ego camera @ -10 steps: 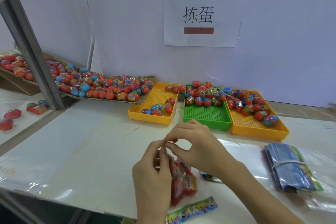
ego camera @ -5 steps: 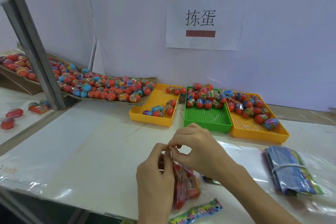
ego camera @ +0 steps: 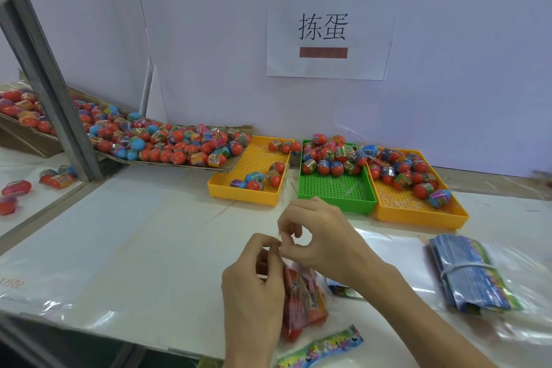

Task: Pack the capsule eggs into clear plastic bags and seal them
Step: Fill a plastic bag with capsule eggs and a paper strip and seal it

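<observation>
Three trays point(ego camera: 337, 206) on white table point(ego camera: 134, 248) — paper sign point(ego camera: 328, 30) behind.

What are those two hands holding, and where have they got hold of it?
A clear plastic bag of capsule eggs. The left hand and right hand both pinch its top edge, while the filled part hangs below.

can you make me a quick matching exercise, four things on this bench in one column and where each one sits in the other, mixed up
Things:
1. green tray
2. banded stack of blue packets
3. clear bag of eggs
4. cardboard tray of eggs

Places:
A. far left, by the metal post
B. between the two yellow trays
C. held up by both hands
D. right end of the table

Pairs: 1-B, 2-D, 3-C, 4-A
</observation>
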The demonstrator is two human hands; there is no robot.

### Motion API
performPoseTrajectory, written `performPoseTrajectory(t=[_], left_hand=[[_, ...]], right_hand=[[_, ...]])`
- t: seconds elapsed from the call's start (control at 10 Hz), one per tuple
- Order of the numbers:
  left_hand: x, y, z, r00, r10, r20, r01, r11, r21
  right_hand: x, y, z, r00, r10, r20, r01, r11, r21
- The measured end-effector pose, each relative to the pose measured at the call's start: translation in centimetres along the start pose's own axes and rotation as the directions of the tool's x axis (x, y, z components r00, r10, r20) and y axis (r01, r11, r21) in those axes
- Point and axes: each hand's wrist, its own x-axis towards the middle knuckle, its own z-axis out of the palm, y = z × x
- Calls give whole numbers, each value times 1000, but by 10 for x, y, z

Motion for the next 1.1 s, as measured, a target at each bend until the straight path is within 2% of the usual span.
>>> performPoseTrajectory(t=[0.2, 0.3, 0.4, 0.5, 0.6, 0.7, 0.8, 0.9, 1.0, 1.1], left_hand=[[1, -2, 1, 998, -40, -49, 36, 997, -68], [3, -5, -2, 989, -123, -80, 109, 981, -162], [7, -9, -5, 957, -255, -136, 200, 924, -326], [9, -11, -9, 889, -386, -246, 219, 830, -512], [8, -10, -10, 818, -446, -362, 161, 784, -600], [10, -11, -12, 742, -510, -435, 115, 737, -667], [12, -13, -11, 731, -525, -436, 91, 708, -700], [12, -14, -10, 738, -521, -429, 80, 699, -711], [12, -15, -10, 745, -514, -424, 84, 703, -706], [10, -16, -10, 750, -514, -417, 104, 714, -693]], right_hand=[[0, 13, -4, 992, 53, -110, -43, 995, 93], [2, 16, -5, 974, 120, -192, -84, 979, 184], [5, 19, -9, 921, 264, -287, -183, 942, 280], [6, 28, -19, 824, 439, -358, -287, 868, 405], [5, 41, -32, 698, 583, -417, -324, 776, 541], [4, 50, -38, 604, 668, -436, -334, 708, 622], [3, 56, -48, 713, 639, -288, -406, 712, 573], [-5, 61, -70, 913, 374, 165, -381, 632, 674], [-13, 57, -90, 980, 4, 200, -200, 39, 979], [-9, 73, -79, 846, 467, 257, -482, 461, 745]])
